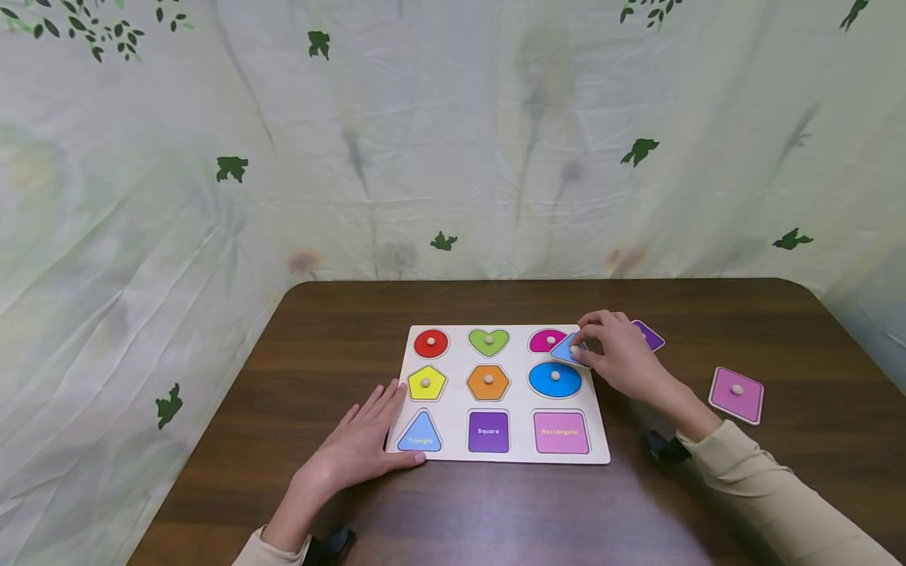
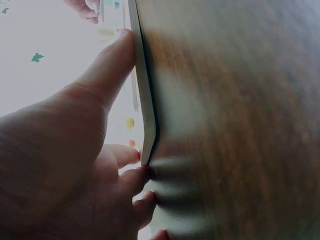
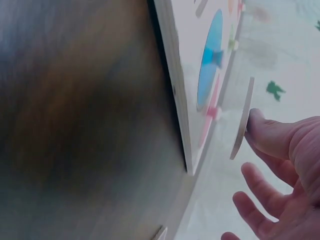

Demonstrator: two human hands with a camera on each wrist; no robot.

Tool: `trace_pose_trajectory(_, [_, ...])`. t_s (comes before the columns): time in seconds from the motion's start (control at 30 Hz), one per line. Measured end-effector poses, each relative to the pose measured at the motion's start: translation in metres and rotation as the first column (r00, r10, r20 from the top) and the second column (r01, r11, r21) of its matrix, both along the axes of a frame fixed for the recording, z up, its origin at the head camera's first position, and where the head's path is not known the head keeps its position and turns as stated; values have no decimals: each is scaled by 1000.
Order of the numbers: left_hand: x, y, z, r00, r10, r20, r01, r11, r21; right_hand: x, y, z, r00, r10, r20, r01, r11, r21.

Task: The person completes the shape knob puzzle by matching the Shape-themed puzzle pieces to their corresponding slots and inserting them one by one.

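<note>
My right hand point(image 1: 619, 354) pinches the knob of a blue triangle puzzle piece point(image 1: 564, 347) over the back right corner of a white shape puzzle board point(image 1: 453, 439). The right wrist view shows this thin piece point(image 3: 243, 122) raised above the board, its other fingers spread. My left hand point(image 1: 361, 440) rests at the board's front left corner, fingers extended along the left edge and thumb at the front edge. Knobbed shapes sit in the back and middle rows, among them a blue oval point(image 1: 555, 385) and an orange hexagon point(image 1: 487, 389). The front row shows printed Triangle, Square and Rectangular recesses.
A purple piece point(image 1: 651, 334) lies behind my right hand, partly hidden. Farther right on the brown wooden table point(image 1: 340, 314) lies a pink knobbed piece point(image 1: 736, 401). A pale curtain with green leaf prints point(image 1: 443, 241) hangs behind the table.
</note>
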State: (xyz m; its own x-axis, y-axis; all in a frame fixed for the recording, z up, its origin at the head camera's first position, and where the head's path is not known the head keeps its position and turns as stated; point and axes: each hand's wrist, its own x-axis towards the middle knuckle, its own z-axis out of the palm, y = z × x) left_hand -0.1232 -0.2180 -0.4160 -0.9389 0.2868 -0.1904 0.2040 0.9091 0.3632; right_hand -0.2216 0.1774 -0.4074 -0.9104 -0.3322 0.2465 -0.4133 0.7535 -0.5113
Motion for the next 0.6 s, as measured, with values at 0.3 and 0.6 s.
trace_pose_trajectory(0.3, [0, -1, -1, 1000, -5, 3, 5, 1000, 5, 11, -15, -1, 1000, 22, 10, -22, 1000, 5])
trace_pose_trajectory(0.6, [0, -1, -1, 1000, -6, 5, 6, 1000, 7, 17, -24, 0, 999, 35, -1, -35, 999, 14])
